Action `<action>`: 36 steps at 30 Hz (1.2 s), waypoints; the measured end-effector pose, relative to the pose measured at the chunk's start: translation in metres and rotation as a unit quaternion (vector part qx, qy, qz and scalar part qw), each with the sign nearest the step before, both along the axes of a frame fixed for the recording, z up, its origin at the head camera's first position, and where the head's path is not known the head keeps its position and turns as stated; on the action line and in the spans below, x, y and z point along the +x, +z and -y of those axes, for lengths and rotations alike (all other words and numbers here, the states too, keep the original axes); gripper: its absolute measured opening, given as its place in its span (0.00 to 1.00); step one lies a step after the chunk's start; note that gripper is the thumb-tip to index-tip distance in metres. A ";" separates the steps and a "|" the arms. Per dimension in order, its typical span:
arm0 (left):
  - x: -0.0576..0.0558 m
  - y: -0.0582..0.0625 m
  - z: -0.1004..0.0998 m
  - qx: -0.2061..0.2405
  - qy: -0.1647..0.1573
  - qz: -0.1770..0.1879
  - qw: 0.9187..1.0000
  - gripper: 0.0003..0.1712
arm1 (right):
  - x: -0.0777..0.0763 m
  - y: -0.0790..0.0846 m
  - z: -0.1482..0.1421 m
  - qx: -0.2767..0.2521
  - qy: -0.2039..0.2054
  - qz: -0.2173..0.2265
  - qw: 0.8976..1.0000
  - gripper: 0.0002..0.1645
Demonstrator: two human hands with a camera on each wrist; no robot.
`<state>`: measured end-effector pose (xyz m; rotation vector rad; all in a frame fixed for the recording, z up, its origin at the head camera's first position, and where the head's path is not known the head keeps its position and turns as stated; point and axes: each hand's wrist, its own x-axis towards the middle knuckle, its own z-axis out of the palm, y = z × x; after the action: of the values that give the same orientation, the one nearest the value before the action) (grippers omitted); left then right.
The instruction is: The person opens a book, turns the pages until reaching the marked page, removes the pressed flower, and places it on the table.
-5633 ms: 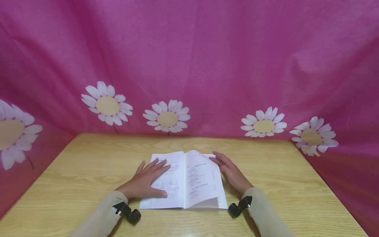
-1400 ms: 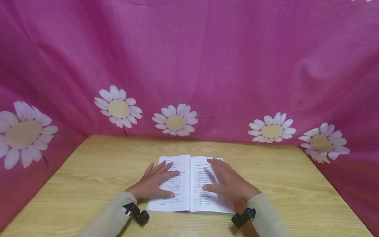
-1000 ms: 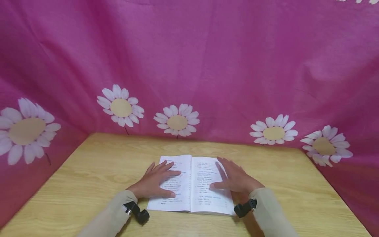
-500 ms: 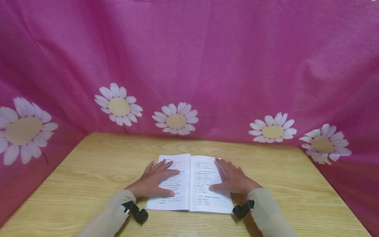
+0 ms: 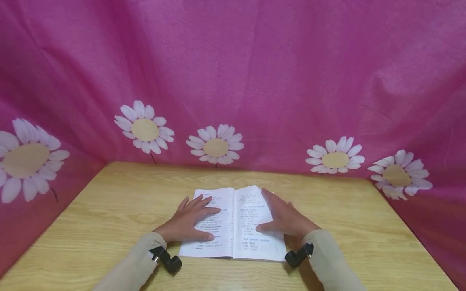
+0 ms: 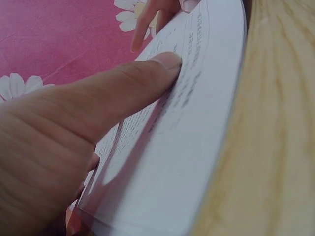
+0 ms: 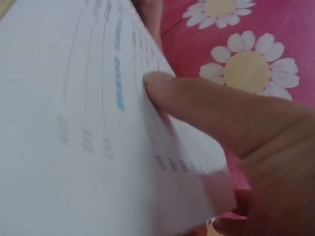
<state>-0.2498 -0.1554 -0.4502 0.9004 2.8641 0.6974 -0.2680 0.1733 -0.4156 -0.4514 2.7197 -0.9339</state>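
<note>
An open book (image 5: pixel 251 242) with printed white pages lies on the wooden table in the head view. My left hand (image 5: pixel 189 224) rests spread on the left page, its thumb (image 6: pixel 142 78) lying across the printed lines in the left wrist view. At the right page's outer edge is my right hand (image 5: pixel 289 216), fingers fairly straight. Its index finger touches the far corner, where the page (image 7: pixel 98 172) bends up a little. In the right wrist view the thumb (image 7: pixel 197 98) lies over the page, while other fingers show beyond the edge, partly hidden.
The wooden table (image 5: pixel 127 202) extends around the book. Behind it hangs a pink curtain (image 5: pixel 255 81) with large white daisies, enclosing the back and sides. A small black camera (image 5: pixel 299 255) sits on each wrist over beige sleeves.
Earlier a page was being turned over from the right, and the book then lay flat. Since half a second ago, the right page's far corner has risen at my right fingers. The left hand stays put.
</note>
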 end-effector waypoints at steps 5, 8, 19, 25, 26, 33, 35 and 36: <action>-0.001 0.000 0.000 0.004 -0.001 -0.002 1.000 0.46 | 0.000 0.002 -0.001 -0.090 -0.011 0.026 0.996 0.70; 0.000 0.000 -0.001 0.003 -0.002 0.001 1.000 0.46 | 0.001 0.005 -0.001 -0.135 -0.016 0.029 0.990 0.67; 0.001 -0.004 0.001 0.008 -0.002 -0.005 1.000 0.46 | -0.001 0.018 -0.003 -0.263 -0.092 0.057 0.959 0.42; 0.000 -0.004 0.001 0.008 -0.002 -0.003 1.000 0.46 | -0.003 0.020 -0.006 -0.305 -0.090 0.071 0.945 0.30; 0.000 -0.004 0.001 0.009 -0.002 -0.005 1.000 0.46 | -0.003 0.020 -0.006 -0.310 -0.086 0.069 0.944 0.31; -0.001 -0.006 0.001 0.009 -0.006 -0.013 1.000 0.45 | -0.001 0.021 -0.006 -0.318 -0.049 0.059 0.945 0.43; -0.002 -0.006 0.001 0.006 -0.004 -0.014 1.000 0.46 | 0.000 0.022 -0.005 -0.311 -0.052 0.060 0.947 0.47; -0.003 -0.005 0.001 0.005 -0.003 -0.014 1.000 0.46 | -0.001 0.023 -0.005 -0.309 -0.054 0.058 0.948 0.48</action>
<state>-0.2525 -0.1560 -0.4552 0.9276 2.8829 0.7042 -0.2685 0.1778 -0.3928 -0.3336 2.3166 -1.7861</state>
